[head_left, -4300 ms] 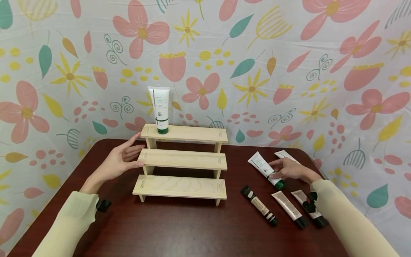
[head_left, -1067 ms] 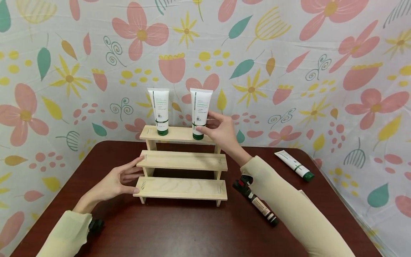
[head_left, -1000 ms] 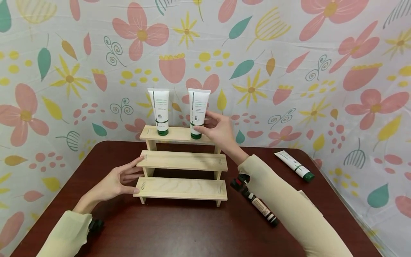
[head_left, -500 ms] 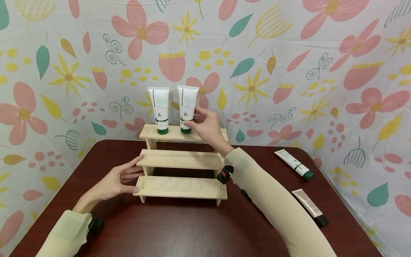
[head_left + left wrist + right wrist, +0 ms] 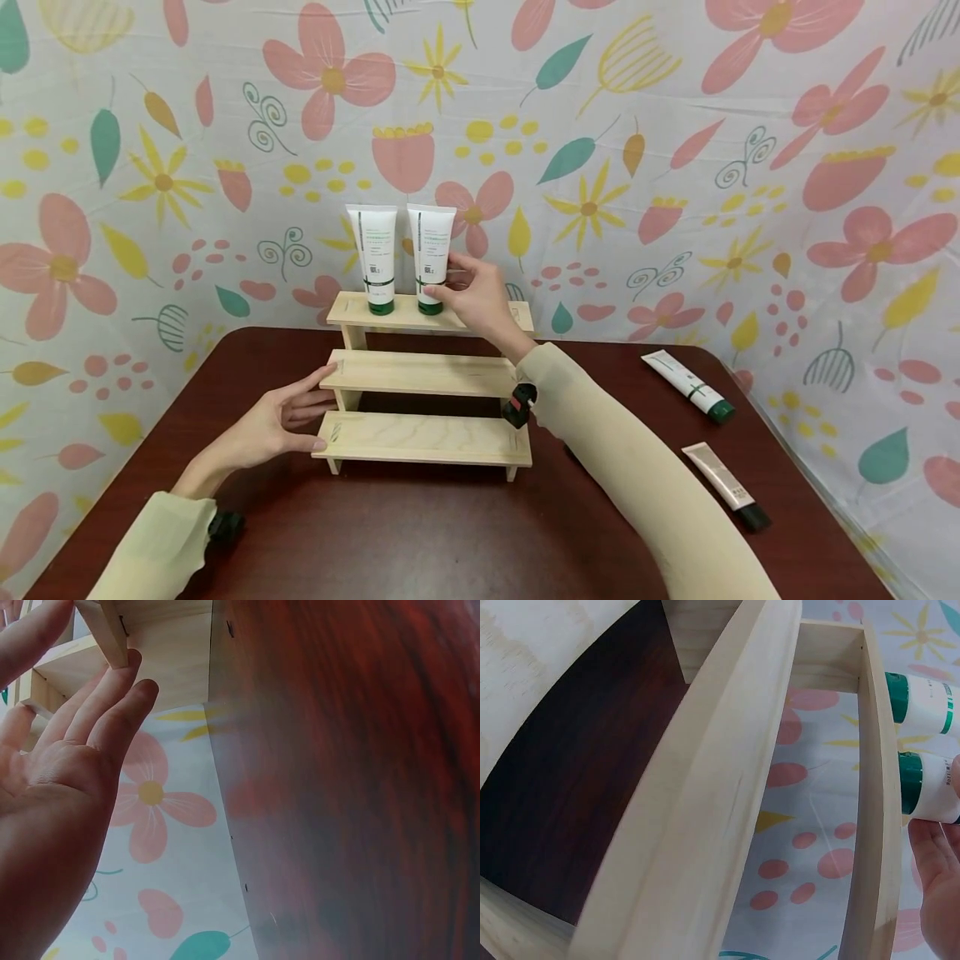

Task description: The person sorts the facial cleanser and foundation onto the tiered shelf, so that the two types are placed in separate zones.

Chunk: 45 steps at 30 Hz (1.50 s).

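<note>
A wooden three-tier display rack [image 5: 427,373] stands on the table. My right hand [image 5: 477,298] pinches the lower part of a white squeeze tube [image 5: 431,246], which is upright on the top tier, green cap down. Close to its left stands a matching white tube [image 5: 377,250], a narrow gap between them. Both green caps show by the top board in the right wrist view, with my right hand [image 5: 939,889] at the nearer tube. My left hand [image 5: 258,429] touches the rack's left end with extended fingers, thumb at the bottom tier; the left wrist view shows these fingers [image 5: 112,712] against the wood.
On the table's right lie another white tube with a green cap [image 5: 688,385] and a pinkish tube with a black cap [image 5: 726,486]. My right sleeve [image 5: 622,467] hides part of the table there. A floral cloth [image 5: 637,167] hangs behind the table.
The second white tube went from the table at right to the top tier, then moved left beside the first tube in my right hand. My left hand shifted lower on the rack's left end.
</note>
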Tool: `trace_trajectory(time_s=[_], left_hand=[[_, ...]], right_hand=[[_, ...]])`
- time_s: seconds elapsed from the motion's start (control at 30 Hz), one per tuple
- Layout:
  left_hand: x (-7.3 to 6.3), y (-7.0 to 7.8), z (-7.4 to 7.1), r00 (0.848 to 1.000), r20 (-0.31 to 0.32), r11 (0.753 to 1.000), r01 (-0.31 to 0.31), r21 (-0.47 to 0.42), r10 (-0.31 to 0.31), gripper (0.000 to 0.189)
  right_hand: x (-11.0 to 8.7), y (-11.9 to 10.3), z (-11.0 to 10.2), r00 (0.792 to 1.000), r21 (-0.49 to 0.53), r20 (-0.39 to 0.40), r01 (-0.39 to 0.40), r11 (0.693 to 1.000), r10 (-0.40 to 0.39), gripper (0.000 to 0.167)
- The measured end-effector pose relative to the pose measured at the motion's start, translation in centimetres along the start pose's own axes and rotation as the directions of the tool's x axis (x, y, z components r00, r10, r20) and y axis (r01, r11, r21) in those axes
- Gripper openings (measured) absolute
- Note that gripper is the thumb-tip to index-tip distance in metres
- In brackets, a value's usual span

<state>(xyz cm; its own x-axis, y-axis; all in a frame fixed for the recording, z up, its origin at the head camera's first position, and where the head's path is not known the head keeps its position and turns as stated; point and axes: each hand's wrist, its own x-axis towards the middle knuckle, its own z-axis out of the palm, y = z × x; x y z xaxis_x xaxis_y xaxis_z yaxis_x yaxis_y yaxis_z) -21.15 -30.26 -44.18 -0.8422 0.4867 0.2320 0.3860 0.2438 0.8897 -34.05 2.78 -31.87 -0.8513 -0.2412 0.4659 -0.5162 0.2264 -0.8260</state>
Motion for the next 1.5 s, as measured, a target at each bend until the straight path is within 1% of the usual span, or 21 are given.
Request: trace_trajectory(time_s=[0.2, 0.33, 0.7, 1.0, 1.4, 1.5], left_hand=[[0.03, -0.13, 0.04, 1.0, 0.006, 1.0, -0.012, -0.013, 0.012, 0.108], [-0.01, -0.29, 0.06, 1.0, 0.007, 1.0, -0.023, -0.011, 0.023, 0.108], [0.06, -0.15, 0.06, 1.0, 0.004, 1.0, -0.025, -0.007, 0.025, 0.108], [-0.19, -0.12, 0.23, 0.999, -0.008, 0.998, -0.048, 0.036, 0.048, 0.106], [-0.2, -0.18, 0.18, 0.999, -0.005, 0.998, -0.042, 0.044, 0.043, 0.106], [-0.17, -0.21, 0.16, 0.999, -0.004, 0.998, -0.038, 0.044, 0.038, 0.106]], right_hand=[[0.01, -0.03, -0.12, 1.0, 0.013, 0.006, -0.011, 1.0, 0.011, 0.059], [-0.02, 0.0, -0.15, 1.0, 0.004, 0.011, -0.015, 1.0, 0.015, 0.059], [-0.19, 0.18, -0.41, 1.0, 0.021, -0.001, 0.015, 1.0, -0.015, 0.06], [-0.48, 0.14, -0.52, 1.0, 0.002, 0.005, 0.027, 1.0, -0.027, 0.059], [-0.41, 0.2, -0.88, 1.0, -0.029, 0.03, 0.007, 1.0, -0.006, 0.059], [-0.42, 0.29, -1.02, 0.999, -0.02, 0.039, 0.008, 1.0, -0.007, 0.059]])
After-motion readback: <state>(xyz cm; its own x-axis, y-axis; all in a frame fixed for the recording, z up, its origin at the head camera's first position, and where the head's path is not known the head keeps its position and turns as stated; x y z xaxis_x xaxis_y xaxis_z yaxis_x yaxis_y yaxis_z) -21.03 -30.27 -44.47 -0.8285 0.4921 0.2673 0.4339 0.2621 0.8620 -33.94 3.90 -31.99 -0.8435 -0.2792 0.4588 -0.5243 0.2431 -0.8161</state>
